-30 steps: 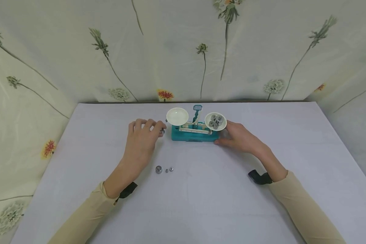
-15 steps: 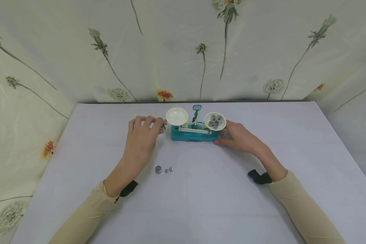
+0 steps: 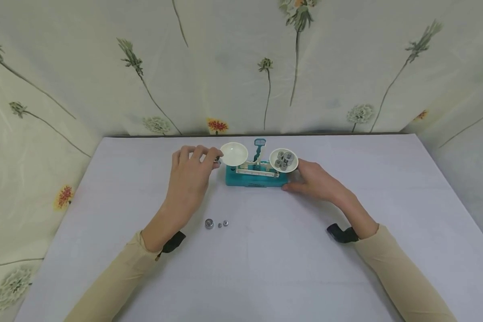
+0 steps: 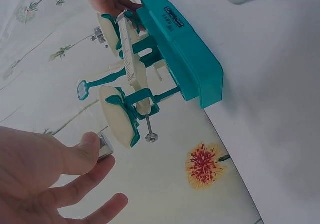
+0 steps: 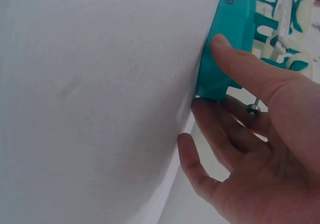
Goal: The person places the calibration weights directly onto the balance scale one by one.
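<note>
I pinch a shiny metal weight (image 4: 105, 146) between the thumb and fingertip of my left hand (image 3: 191, 176), just beside the outer rim of the left pan (image 3: 234, 154); I cannot tell whether the weight touches it. From my left wrist, another finger shows stretched out, apart from the pinch.

My right hand (image 3: 318, 179) holds the teal balance scale (image 3: 257, 180) at its right end, my thumb pressed on the front face of the base (image 4: 180, 48) and my other fingers curled at the end and behind it. The balance scale stands upright near the far edge of the white table (image 3: 265, 268), between my 2 hands.

Its right pan (image 3: 272, 158) carries a cluster of metal weights (image 3: 284, 161) set close together. The graduated beam (image 3: 257, 171) slopes down toward that side, and a small threaded adjusting nut (image 4: 152, 137) sticks out from its left end.

Nearer to me, 3 more weights stand in a short row on the table: a large cylinder (image 3: 209, 223), then a tiny knobbed weight (image 3: 219, 225) and a small knobbed weight (image 3: 226, 223) just beside each other. Behind the table hangs a pale flower-printed cloth (image 3: 225, 85).
</note>
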`<state>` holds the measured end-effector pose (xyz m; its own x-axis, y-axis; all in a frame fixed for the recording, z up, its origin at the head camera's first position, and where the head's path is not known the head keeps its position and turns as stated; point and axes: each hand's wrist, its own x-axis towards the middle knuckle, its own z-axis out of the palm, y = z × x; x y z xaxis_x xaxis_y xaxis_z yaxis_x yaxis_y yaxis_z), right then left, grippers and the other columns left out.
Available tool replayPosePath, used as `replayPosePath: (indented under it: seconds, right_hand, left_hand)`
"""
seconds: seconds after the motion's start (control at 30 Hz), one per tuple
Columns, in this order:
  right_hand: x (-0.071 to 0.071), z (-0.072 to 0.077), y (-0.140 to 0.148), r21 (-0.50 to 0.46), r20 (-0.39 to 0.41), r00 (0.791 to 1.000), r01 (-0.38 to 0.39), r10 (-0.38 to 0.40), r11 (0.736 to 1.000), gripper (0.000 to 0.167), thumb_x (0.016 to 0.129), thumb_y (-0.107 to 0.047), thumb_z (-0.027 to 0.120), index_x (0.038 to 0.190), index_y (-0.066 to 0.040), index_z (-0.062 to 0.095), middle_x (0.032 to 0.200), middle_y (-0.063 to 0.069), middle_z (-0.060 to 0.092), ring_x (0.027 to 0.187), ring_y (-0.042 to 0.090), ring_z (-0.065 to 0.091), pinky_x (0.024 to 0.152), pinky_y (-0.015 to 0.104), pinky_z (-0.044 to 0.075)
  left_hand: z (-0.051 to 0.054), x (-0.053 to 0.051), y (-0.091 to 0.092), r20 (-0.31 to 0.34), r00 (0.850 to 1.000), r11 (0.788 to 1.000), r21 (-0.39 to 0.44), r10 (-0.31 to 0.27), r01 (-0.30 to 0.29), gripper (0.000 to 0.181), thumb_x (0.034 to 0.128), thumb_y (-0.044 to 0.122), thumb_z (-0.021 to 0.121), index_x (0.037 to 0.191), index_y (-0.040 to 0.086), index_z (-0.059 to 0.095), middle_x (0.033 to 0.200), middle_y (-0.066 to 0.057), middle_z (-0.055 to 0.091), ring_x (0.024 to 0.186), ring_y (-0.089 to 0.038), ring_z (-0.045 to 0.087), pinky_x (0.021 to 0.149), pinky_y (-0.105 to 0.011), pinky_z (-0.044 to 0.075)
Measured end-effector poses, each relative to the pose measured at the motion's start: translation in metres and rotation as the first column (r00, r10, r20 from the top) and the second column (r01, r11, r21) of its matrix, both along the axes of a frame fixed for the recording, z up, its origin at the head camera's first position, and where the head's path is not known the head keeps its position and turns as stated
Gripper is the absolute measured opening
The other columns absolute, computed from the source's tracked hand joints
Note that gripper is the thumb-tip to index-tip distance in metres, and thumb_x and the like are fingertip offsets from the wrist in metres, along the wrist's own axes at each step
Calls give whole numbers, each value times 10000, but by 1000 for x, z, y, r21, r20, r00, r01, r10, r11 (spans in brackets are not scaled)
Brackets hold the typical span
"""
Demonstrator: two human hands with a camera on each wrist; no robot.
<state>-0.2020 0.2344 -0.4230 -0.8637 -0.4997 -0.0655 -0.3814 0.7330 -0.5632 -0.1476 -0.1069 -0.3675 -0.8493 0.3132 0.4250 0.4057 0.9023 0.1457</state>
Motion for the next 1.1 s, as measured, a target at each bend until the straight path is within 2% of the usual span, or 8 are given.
replayPosePath:
  seconds: [0.43,0.8,1.1]
  right_hand:
    - [1,0,0,-7,-3,1000,9,-9,1000,767,948,-216,849,1582,-62,445,1577,170,584,1521,404,509,1240,622,440]
    - [1,-1,0,-8,3,1000,8,-8,1000,778,947,-214,850,1590,-61,438,1591,174,572,1534,407,494,1256,621,424]
    - [1,0,0,4,0,1000,12,-12,1000,787,946,-211,851,1594,-61,432,1597,176,566,1533,408,495,1253,621,428]
  left_hand:
    - [-1,-14,11,22,1000,1000,27,-12,12,224,1076,229,646,1289,179,689,1252,-108,755,1280,-398,594,1093,-560,485]
    - [8,-24,20,74,997,1000,17,1,-3,248,1068,222,645,1300,152,701,1262,-131,759,1288,-423,593,1124,-577,465]
    - [8,-31,25,98,995,1000,13,1,-2,268,1074,244,629,1320,158,696,1283,-133,757,1271,-400,585,1123,-570,459]
